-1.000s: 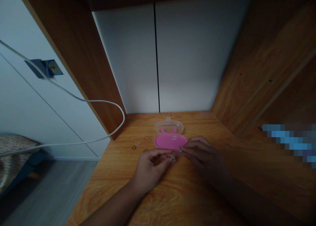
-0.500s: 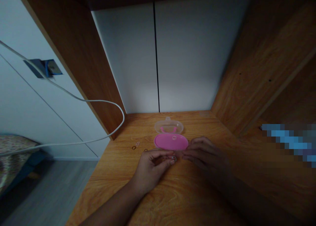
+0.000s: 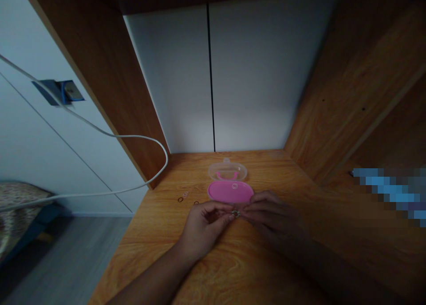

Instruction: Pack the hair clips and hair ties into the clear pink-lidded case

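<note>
1. At far left, a white cable (image 3: 100,132) runs from a blue wall socket (image 3: 58,92) and loops down beside the wooden desktop (image 3: 149,251).
2. On the desktop, left of the case, lie a few small rings (image 3: 181,199), one dark and one pinkish, well apart from the hands.
3. The left hand (image 3: 204,227) comes in from the near edge, its fingers bunched into a narrow pinch.
4. Between the hands, just in front of the case, is a small metal ring (image 3: 235,213), held at the left fingertips. It looks round, with no clear long axis; which way its hole faces is too small to tell.
5. Beyond it, an open pink oval case (image 3: 230,192) lies with its long axis running left to right, a clear lid (image 3: 227,172) on its far side and a pale ring (image 3: 234,186) inside.
6. The right hand (image 3: 273,214) reaches in from the right, fingers nearly straight and meeting the metal ring; whether they grip it, I cannot tell.
7. At far right sits a pixelated blue patch (image 3: 389,194).
</note>
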Tool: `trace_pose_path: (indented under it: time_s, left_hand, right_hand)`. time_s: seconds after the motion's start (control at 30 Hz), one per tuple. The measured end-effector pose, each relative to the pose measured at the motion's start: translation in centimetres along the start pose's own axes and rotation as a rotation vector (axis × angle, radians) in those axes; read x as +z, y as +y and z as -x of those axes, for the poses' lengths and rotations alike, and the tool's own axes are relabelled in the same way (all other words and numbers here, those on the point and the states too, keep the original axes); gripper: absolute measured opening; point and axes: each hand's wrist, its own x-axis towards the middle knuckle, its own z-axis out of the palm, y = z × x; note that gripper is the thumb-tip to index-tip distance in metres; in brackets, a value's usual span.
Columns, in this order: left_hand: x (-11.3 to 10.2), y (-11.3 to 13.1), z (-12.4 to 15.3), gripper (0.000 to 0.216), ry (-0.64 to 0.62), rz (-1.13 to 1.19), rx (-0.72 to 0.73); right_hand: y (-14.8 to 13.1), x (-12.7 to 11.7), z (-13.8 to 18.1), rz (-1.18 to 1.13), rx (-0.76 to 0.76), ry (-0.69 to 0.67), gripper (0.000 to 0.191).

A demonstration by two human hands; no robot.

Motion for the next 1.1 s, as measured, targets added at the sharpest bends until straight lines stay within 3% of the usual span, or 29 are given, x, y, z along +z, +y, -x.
trace_pose_path:
  time_s: [0.3,1.1]
  left_hand:
    - [0.13,0.38,0.15,0.012,-0.008,0.061,-0.024]
    - [0.26,0.38,-0.16,0.021,-0.077,0.319,-0.060]
  right_hand:
    - [0.36,0.27,0.33,-0.021,0.009,-0.057,0.009]
    - [-0.17,0.20,0.46,0.073,0.023,-0.078,0.023]
